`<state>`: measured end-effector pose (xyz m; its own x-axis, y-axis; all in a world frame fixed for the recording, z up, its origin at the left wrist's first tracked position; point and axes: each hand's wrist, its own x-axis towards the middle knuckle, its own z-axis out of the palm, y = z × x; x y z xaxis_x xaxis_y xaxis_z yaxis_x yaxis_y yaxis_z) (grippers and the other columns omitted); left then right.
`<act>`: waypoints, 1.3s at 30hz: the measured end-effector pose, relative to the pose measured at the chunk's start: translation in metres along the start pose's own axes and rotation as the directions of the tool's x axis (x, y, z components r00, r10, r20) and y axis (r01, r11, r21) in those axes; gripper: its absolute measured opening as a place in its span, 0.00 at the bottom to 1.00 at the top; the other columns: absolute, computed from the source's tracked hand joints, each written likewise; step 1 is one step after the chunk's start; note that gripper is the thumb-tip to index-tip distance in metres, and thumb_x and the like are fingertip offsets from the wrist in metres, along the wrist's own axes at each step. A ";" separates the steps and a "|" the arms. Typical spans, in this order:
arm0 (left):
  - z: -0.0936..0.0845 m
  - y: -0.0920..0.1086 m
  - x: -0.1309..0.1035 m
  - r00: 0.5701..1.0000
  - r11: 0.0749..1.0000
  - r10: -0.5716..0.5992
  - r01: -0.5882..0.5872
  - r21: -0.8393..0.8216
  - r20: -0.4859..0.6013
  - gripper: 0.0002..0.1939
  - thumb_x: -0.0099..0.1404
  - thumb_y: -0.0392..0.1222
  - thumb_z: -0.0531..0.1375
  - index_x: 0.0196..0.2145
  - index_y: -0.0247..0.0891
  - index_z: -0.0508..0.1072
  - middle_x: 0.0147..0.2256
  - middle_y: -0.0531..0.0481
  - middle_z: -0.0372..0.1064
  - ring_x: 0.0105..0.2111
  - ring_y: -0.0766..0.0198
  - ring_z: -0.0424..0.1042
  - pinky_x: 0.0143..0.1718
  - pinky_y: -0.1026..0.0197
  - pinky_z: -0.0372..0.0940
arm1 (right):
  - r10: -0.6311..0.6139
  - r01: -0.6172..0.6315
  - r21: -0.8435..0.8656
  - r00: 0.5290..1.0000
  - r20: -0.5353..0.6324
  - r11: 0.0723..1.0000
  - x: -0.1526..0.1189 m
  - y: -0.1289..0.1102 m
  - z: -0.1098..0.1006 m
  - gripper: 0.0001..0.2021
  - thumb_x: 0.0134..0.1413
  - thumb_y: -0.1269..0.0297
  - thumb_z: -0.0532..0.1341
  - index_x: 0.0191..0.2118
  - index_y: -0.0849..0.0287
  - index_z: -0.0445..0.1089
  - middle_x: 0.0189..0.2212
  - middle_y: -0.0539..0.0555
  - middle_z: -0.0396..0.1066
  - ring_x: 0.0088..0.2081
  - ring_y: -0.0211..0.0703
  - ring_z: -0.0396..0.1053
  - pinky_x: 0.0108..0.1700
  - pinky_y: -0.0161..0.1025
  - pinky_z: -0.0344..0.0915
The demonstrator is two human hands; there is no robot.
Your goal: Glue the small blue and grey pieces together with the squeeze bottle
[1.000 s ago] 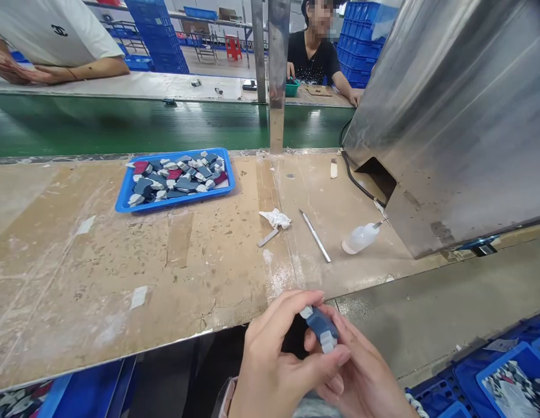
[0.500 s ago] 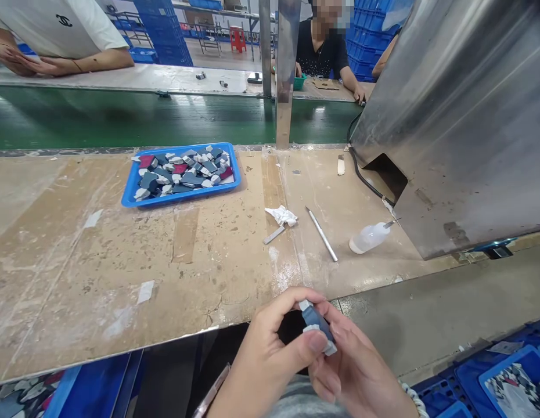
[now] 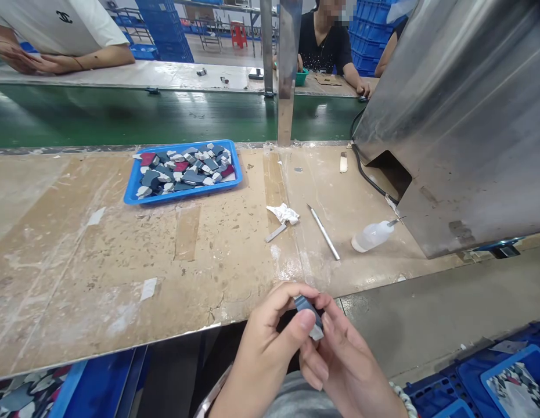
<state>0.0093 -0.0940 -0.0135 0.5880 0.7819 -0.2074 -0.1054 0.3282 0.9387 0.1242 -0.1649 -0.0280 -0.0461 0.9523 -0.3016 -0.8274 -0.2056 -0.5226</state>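
Just past the table's front edge, a small blue-grey and white plastic piece [image 3: 308,310] is held between both hands. My left hand [image 3: 276,337] pinches it with thumb and fingers from the left. The fingertips of my right hand [image 3: 339,354] close on its right side, and they cover part of it. On the table ahead lie a silver craft knife [image 3: 323,232], a crumpled white tissue [image 3: 284,213] and a small grey strip [image 3: 276,233]. To their right a clear squeeze bottle [image 3: 372,236] with a thin needle tip lies on its side.
A blue tray [image 3: 129,196] of grey, white and dark red pieces lies at the table's back. Beyond runs a green conveyor belt [image 3: 200,116], with co-workers behind it. A metal housing [image 3: 453,145] and post [image 3: 286,110] stand nearby. Blue crates [image 3: 453,371] sit low on the right.
Both hands have shifted slightly left and up with the piece, which has turned so that less of its white ends shows. The view has moved a little. Items on the belt slid left.
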 end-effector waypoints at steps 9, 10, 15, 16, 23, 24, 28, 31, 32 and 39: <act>0.006 0.004 0.002 0.989 0.949 -0.080 0.112 -0.294 0.122 0.20 0.68 0.58 0.61 0.44 0.38 0.69 0.18 0.59 0.65 0.15 0.67 0.72 0.15 0.72 0.68 | -0.070 0.071 -0.020 0.997 0.029 0.997 0.000 0.001 0.002 0.14 0.69 0.55 0.61 0.39 0.55 0.56 0.27 0.47 0.72 0.20 0.28 0.62 0.26 0.27 0.63; 0.004 0.004 0.001 0.989 0.956 -0.070 0.103 -0.275 0.127 0.21 0.68 0.59 0.61 0.45 0.38 0.70 0.18 0.59 0.64 0.15 0.67 0.72 0.15 0.71 0.68 | -0.068 0.069 -0.032 0.997 0.030 0.997 0.000 0.001 0.002 0.14 0.69 0.55 0.61 0.39 0.55 0.56 0.28 0.49 0.73 0.20 0.28 0.62 0.26 0.27 0.63; -0.009 0.000 -0.005 0.989 0.956 0.141 -0.126 0.266 -0.038 0.26 0.70 0.59 0.58 0.59 0.42 0.69 0.34 0.46 0.78 0.33 0.59 0.81 0.37 0.61 0.78 | -0.055 0.052 -0.080 0.998 -0.029 0.995 0.004 0.003 0.003 0.16 0.67 0.50 0.62 0.42 0.56 0.60 0.23 0.45 0.67 0.19 0.29 0.60 0.26 0.28 0.61; -0.010 -0.002 -0.006 0.964 0.893 0.249 -0.191 0.408 -0.093 0.26 0.69 0.58 0.60 0.59 0.44 0.70 0.41 0.44 0.78 0.40 0.57 0.81 0.42 0.61 0.78 | -0.070 0.065 -0.082 0.996 -0.051 0.995 0.006 0.004 0.004 0.16 0.66 0.50 0.62 0.43 0.56 0.61 0.23 0.44 0.66 0.20 0.28 0.59 0.26 0.28 0.61; -0.016 0.000 -0.010 0.782 0.603 0.613 -0.371 0.706 -0.113 0.11 0.68 0.43 0.64 0.48 0.48 0.75 0.38 0.55 0.78 0.34 0.69 0.77 0.38 0.72 0.74 | -0.123 0.124 -0.292 0.992 0.019 0.949 0.010 0.013 0.006 0.17 0.65 0.49 0.63 0.51 0.54 0.66 0.36 0.52 0.72 0.23 0.29 0.64 0.27 0.30 0.60; -0.020 0.001 -0.009 0.782 0.575 0.619 -0.385 0.722 -0.077 0.12 0.69 0.41 0.63 0.50 0.48 0.74 0.40 0.55 0.78 0.37 0.69 0.78 0.42 0.72 0.74 | -0.160 0.148 -0.346 0.987 -0.006 0.926 0.008 0.012 0.002 0.16 0.66 0.50 0.63 0.50 0.54 0.67 0.37 0.53 0.73 0.24 0.30 0.65 0.27 0.31 0.62; -0.046 -0.001 -0.002 0.772 0.507 0.634 -0.383 0.772 -0.033 0.14 0.70 0.36 0.61 0.52 0.46 0.71 0.44 0.53 0.78 0.44 0.66 0.79 0.48 0.68 0.74 | -0.682 0.399 -0.703 0.713 -0.166 0.588 -0.003 -0.017 -0.032 0.08 0.64 0.60 0.65 0.44 0.53 0.67 0.42 0.52 0.73 0.29 0.34 0.69 0.35 0.35 0.69; -0.061 -0.012 0.002 0.802 0.520 0.596 -0.359 0.775 -0.029 0.11 0.71 0.35 0.59 0.49 0.43 0.67 0.44 0.49 0.78 0.45 0.63 0.79 0.45 0.64 0.77 | -0.929 0.396 -0.859 0.303 -0.212 0.325 -0.002 -0.060 -0.064 0.20 0.50 0.61 0.74 0.45 0.54 0.66 0.42 0.52 0.69 0.41 0.43 0.69 0.50 0.43 0.67; -0.063 -0.017 0.003 0.800 0.509 0.599 -0.359 0.783 -0.022 0.09 0.71 0.34 0.58 0.48 0.42 0.67 0.45 0.48 0.78 0.46 0.62 0.79 0.45 0.62 0.77 | -0.929 0.333 -0.886 0.293 -0.227 0.322 0.001 -0.074 -0.072 0.22 0.46 0.60 0.75 0.44 0.55 0.66 0.43 0.54 0.69 0.41 0.45 0.69 0.54 0.50 0.65; -0.057 -0.024 0.004 0.624 0.204 0.779 -0.349 0.915 0.064 0.07 0.68 0.31 0.63 0.43 0.37 0.73 0.45 0.47 0.78 0.47 0.63 0.77 0.52 0.64 0.71 | -0.831 0.203 -0.964 0.555 -0.032 0.173 0.039 -0.120 -0.093 0.40 0.42 0.51 0.75 0.61 0.50 0.61 0.61 0.60 0.64 0.59 0.63 0.64 0.61 0.66 0.61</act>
<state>-0.0314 -0.0687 -0.0529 0.3364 0.7094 0.6193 0.5073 -0.6906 0.5155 0.2740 -0.1238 -0.0509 0.6801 0.6923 0.2412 0.3868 -0.0594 -0.9203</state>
